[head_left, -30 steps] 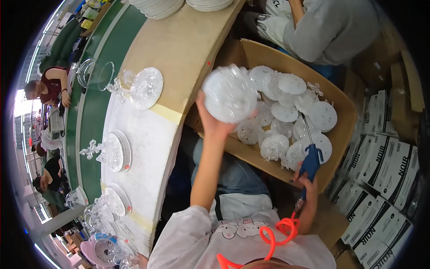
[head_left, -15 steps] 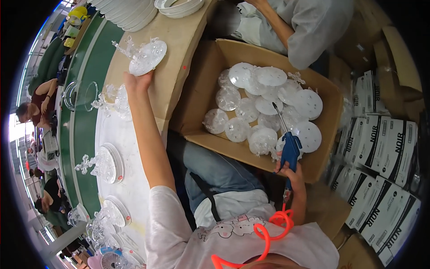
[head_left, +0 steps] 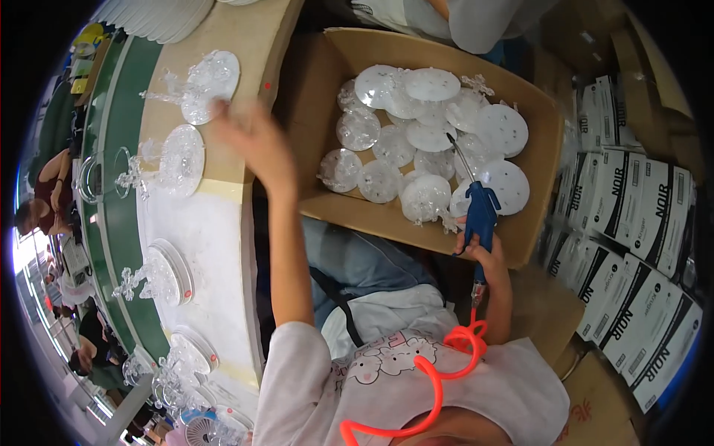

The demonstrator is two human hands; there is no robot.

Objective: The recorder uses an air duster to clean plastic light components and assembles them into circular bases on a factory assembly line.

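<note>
My right hand (head_left: 491, 260) is wrapped round the handle of a blue air blow gun (head_left: 482, 212). Its thin metal nozzle (head_left: 461, 157) points over the clear and whitish plastic discs (head_left: 431, 136) heaped in a cardboard box (head_left: 439, 249). A red coiled hose (head_left: 439, 394) hangs from the gun's lower end. Smeared by motion, my left hand (head_left: 256, 141) is above the table edge, just right of a clear plastic disc with branching parts (head_left: 217, 73). No object shows in that hand, and its fingers are too blurred to read. A similar clear piece (head_left: 184, 160) stands nearer on the table.
White dishes (head_left: 167, 18) are stacked at the table's far end. White plates with clear parts (head_left: 167, 273) line the near side, beside a green strip (head_left: 100, 253). Printed cartons (head_left: 632, 193) are piled at right. Another person's grey sleeve (head_left: 483, 26) is beyond the box; others sit far left.
My left hand has let go of the clear disc it was holding, which now rests on the table, and has moved right. The right hand still grips the blow gun. The whole view has shifted.
</note>
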